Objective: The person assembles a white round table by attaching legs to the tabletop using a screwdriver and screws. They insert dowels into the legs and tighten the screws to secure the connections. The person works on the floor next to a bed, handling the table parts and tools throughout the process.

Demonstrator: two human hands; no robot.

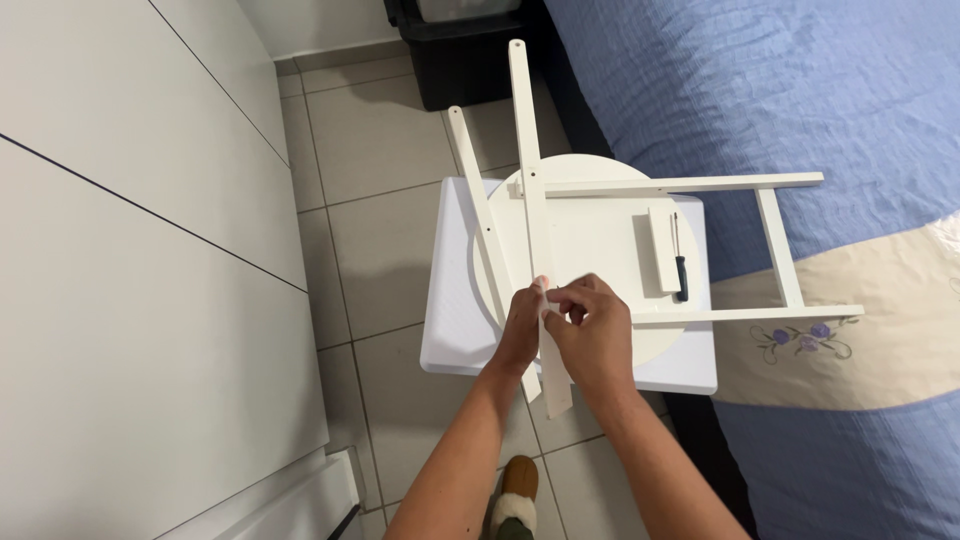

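Two hands, left [520, 335] and right [595, 335], both pinching one white slat [532, 230]; second slat [480, 215] alongside; one screwdriver [680, 262] on round tabletop [600, 240].

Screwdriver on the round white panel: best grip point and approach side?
Grip the screwdriver by its black handle, the thicker end nearest the person, coming straight down from above. It lies flat on the round panel with a white block close on its left, so pinch across the handle with the right hand, probably favouring the open right side.
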